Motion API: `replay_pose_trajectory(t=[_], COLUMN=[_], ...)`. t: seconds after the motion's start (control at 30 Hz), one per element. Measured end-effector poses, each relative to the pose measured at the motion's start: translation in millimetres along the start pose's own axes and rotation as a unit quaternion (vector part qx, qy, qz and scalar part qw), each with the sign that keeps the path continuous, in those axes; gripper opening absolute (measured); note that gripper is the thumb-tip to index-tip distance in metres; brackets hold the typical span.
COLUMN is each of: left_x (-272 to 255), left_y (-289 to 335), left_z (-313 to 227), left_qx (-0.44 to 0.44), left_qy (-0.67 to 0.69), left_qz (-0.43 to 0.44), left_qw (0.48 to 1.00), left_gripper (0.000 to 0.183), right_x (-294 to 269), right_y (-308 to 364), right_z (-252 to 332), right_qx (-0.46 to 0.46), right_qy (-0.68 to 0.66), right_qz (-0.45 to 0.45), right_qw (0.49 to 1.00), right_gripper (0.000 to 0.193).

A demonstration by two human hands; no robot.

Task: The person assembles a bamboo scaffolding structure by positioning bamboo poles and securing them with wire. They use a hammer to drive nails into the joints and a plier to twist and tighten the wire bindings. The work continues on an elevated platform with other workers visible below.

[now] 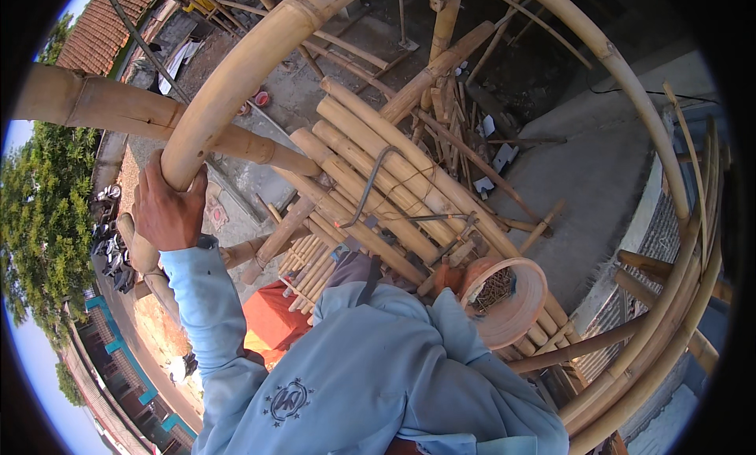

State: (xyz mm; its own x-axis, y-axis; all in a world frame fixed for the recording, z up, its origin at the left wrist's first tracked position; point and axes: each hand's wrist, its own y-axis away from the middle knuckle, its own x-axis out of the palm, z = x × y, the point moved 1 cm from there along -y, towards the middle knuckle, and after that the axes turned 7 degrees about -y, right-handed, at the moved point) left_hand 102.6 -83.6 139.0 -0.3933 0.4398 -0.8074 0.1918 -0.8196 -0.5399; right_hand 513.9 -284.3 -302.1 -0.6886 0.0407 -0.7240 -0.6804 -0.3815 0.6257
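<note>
One hand is visible in the head view: the left hand [169, 205], at 9 o'clock, clamped around the bamboo pole [236, 69]. Step in hand, as judged: bracing on or steadying the pole. Pole position: from the hand up toward 11 o'clock, passing in front of the thick bamboo beam [94, 100] at 10 o'clock. Next move, as judged: calls for a firm hold before any shift of pole or body. Grip: thumb and fingers on opposite sides of the pole, spread only by its thickness. Right hand: out of sight; its grip cannot be told. Surroundings: bent metal bar [366, 189] across the bamboo platform [429, 187] near centre; pink bucket [529, 297] with nail-like pieces [494, 289] at 4 o'clock
</note>
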Motion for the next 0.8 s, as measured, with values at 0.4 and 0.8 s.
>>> replay_pose_trajectory(t=[0.4,0.8], left_x=[-3,57], left_y=[-9,93], left_z=[-8,-52], left_qx=[0.002,0.082], left_qy=[0.037,0.309], left_qz=[0.022,-0.175], left_qw=[0.999,0.931], left_gripper=[0.069,0.040], right_x=[-19,63], right_y=[3,-145], right_z=[116,193], right_qx=[-0.270,-0.112], right_qy=[0.003,-0.164], right_qz=[0.027,0.153], right_qw=[0.963,0.968], right_gripper=[0.053,0.036])
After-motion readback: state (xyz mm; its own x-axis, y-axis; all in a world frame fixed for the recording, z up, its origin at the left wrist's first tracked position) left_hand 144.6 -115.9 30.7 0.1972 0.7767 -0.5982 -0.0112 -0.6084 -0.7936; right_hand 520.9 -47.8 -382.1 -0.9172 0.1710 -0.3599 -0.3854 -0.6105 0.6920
